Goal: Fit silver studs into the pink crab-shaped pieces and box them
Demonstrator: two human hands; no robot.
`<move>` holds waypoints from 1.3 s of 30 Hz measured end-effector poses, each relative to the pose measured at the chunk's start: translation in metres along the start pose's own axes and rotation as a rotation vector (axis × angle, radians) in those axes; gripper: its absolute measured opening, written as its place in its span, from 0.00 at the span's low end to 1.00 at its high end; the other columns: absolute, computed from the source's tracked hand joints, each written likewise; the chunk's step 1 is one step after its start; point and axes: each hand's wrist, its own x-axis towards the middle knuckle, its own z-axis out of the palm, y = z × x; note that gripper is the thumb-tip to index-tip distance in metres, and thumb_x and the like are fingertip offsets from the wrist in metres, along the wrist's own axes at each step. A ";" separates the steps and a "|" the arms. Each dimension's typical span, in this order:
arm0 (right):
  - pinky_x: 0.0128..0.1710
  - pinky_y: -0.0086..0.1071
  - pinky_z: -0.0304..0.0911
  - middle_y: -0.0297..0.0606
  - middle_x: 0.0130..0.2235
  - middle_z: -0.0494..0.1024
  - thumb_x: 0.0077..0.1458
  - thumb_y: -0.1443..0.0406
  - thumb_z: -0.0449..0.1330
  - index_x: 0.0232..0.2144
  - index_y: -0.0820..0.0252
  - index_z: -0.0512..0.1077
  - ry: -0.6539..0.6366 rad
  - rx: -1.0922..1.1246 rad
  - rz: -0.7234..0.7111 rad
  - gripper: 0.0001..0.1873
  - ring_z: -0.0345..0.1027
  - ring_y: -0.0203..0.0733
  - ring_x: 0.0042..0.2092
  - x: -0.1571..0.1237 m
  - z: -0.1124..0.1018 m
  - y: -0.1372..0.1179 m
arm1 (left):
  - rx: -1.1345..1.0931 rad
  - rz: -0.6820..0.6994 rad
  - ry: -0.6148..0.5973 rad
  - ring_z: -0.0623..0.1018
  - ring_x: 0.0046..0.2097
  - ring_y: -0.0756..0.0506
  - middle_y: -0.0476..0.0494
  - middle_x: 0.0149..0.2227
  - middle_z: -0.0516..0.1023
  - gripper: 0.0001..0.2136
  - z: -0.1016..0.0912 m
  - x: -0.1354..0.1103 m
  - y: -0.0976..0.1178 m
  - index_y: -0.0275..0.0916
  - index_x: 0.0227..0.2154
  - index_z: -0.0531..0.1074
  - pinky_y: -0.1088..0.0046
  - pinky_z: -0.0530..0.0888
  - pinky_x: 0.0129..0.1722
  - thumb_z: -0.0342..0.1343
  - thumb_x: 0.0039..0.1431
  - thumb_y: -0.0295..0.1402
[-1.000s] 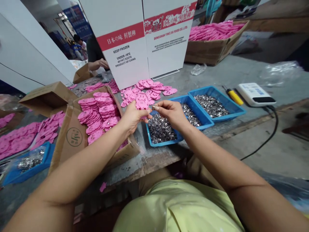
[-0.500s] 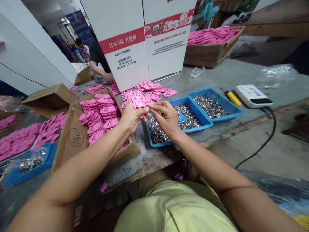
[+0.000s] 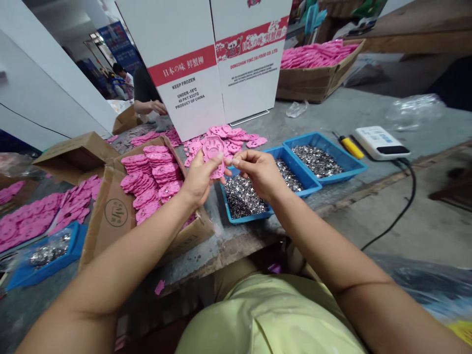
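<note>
On the left panel of the white carton (image 3: 217, 88), from where I stood, a red band (image 3: 183, 65) read "日本の味 鮮蟹柳", and beneath it black print said "KEEP FROZEN", "UNDER -18°C", "40 PKT X227G" and "PRODUCT OF CHINA". The carton's right panel bore the same Japanese-style wording on its own red strip (image 3: 252, 39), then "DONGSHAN YINGJIA FOOD CO. LTD." in red above a tiny address, of which I made out "ROAD", "DEVELOPMENT ZONE" and "FUJIAN PROVINCE". Left of the carton and nearer me, a brown box (image 3: 98, 233) carried a round green stamp (image 3: 115, 212), too blurred to read.
</note>
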 end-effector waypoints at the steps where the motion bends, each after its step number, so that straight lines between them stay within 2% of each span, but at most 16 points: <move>1: 0.27 0.32 0.55 0.34 0.29 0.76 0.41 0.53 0.78 0.21 0.57 0.74 0.011 0.016 -0.008 0.20 0.63 0.34 0.29 -0.001 0.000 -0.001 | -0.050 -0.031 -0.028 0.83 0.32 0.46 0.44 0.35 0.81 0.09 0.000 0.001 0.001 0.38 0.38 0.70 0.74 0.74 0.25 0.63 0.62 0.36; 3: 0.34 0.35 0.65 0.38 0.35 0.80 0.44 0.56 0.77 0.20 0.56 0.73 0.016 0.037 -0.050 0.18 0.73 0.40 0.38 -0.004 0.000 -0.003 | -0.137 -0.088 -0.075 0.85 0.42 0.43 0.39 0.40 0.83 0.08 0.000 0.001 0.004 0.37 0.37 0.71 0.70 0.80 0.35 0.54 0.69 0.37; 5: 0.49 0.42 0.70 0.40 0.40 0.81 0.47 0.59 0.74 0.19 0.56 0.73 0.026 0.050 -0.098 0.16 0.75 0.46 0.51 -0.007 0.002 -0.004 | -0.201 -0.095 -0.106 0.84 0.50 0.41 0.38 0.45 0.84 0.07 -0.001 0.000 0.006 0.37 0.39 0.73 0.64 0.82 0.46 0.53 0.70 0.34; 7: 0.61 0.48 0.66 0.40 0.42 0.81 0.48 0.61 0.72 0.18 0.55 0.73 0.066 0.057 -0.133 0.13 0.71 0.49 0.59 -0.009 0.004 -0.003 | -0.248 -0.061 -0.143 0.82 0.55 0.41 0.40 0.49 0.84 0.05 -0.003 -0.002 0.007 0.39 0.42 0.75 0.59 0.80 0.55 0.55 0.68 0.30; 9: 0.66 0.50 0.61 0.40 0.43 0.80 0.47 0.62 0.71 0.19 0.54 0.75 0.124 0.057 -0.150 0.11 0.68 0.51 0.62 -0.010 0.006 -0.002 | -0.274 -0.035 -0.190 0.81 0.58 0.41 0.43 0.52 0.83 0.11 -0.005 -0.004 0.008 0.42 0.47 0.75 0.56 0.77 0.60 0.59 0.64 0.26; 13: 0.67 0.52 0.61 0.41 0.50 0.79 0.47 0.61 0.71 0.22 0.55 0.76 0.173 0.022 -0.167 0.09 0.68 0.51 0.61 -0.012 0.011 -0.001 | -0.262 -0.007 -0.227 0.77 0.63 0.40 0.45 0.54 0.82 0.26 -0.006 -0.007 0.009 0.47 0.53 0.74 0.53 0.73 0.65 0.66 0.51 0.20; 16: 0.67 0.52 0.60 0.40 0.49 0.79 0.47 0.58 0.72 0.22 0.54 0.75 0.168 0.006 -0.182 0.11 0.69 0.50 0.60 -0.014 0.014 -0.002 | -0.217 0.031 -0.225 0.74 0.66 0.37 0.45 0.55 0.81 0.30 -0.002 -0.009 0.010 0.48 0.52 0.74 0.51 0.73 0.65 0.69 0.45 0.19; 19: 0.67 0.52 0.59 0.40 0.48 0.80 0.46 0.56 0.73 0.21 0.54 0.75 0.169 0.018 -0.182 0.14 0.69 0.51 0.60 -0.016 0.017 -0.003 | -0.190 0.068 -0.239 0.73 0.68 0.36 0.44 0.58 0.80 0.29 0.000 -0.009 0.010 0.47 0.49 0.74 0.51 0.73 0.66 0.71 0.42 0.20; 30: 0.67 0.51 0.57 0.40 0.47 0.80 0.47 0.61 0.71 0.20 0.54 0.76 0.180 0.027 -0.148 0.10 0.68 0.51 0.61 -0.015 0.025 -0.002 | -0.151 0.150 -0.286 0.69 0.70 0.36 0.45 0.60 0.78 0.27 -0.004 -0.007 0.004 0.47 0.45 0.73 0.51 0.71 0.67 0.76 0.42 0.24; 39: 0.67 0.50 0.57 0.39 0.48 0.80 0.48 0.60 0.70 0.21 0.55 0.74 0.222 0.014 -0.180 0.10 0.68 0.51 0.61 -0.015 0.031 0.003 | -0.150 0.158 -0.260 0.72 0.68 0.37 0.48 0.56 0.80 0.26 -0.004 -0.008 0.003 0.47 0.42 0.75 0.54 0.70 0.67 0.77 0.40 0.24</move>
